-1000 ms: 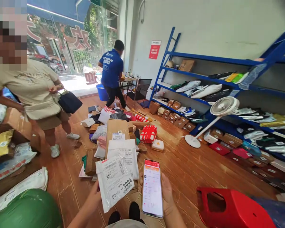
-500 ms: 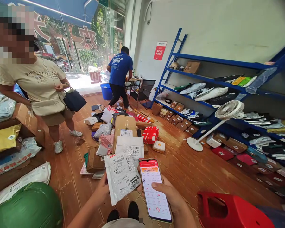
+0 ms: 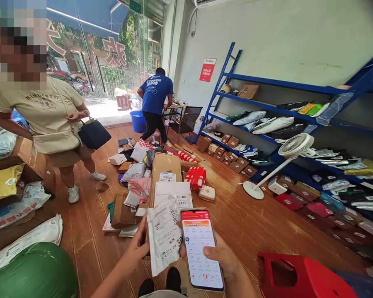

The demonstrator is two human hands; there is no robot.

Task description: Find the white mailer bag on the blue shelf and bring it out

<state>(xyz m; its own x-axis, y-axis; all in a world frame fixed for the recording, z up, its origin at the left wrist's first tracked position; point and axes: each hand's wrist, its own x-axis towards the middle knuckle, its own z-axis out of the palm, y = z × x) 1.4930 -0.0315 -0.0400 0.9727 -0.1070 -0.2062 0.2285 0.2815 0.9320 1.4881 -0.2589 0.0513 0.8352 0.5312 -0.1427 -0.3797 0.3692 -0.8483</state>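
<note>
My left hand grips a white plastic parcel by its left edge. The parcel's printed label with a barcode faces me, and its right side bends away behind the phone. Upright in my right hand is a smartphone, its lit screen showing a red banner and rows of small icons. My right thumb lies over the screen's right side. Just beyond the parcel, a white mailer rests on a long cardboard box, with other packages heaped around it.
A person in a beige shirt stands at left near boxes of parcels. Another person in a blue shirt bends over a desk. Blue shelves hold parcels at right, behind a white fan. A red stool stands close by.
My left hand and the parcel have shifted slightly right and down, and the parcel is turned so its right part curls behind the phone. The phone stays nearly in place.
</note>
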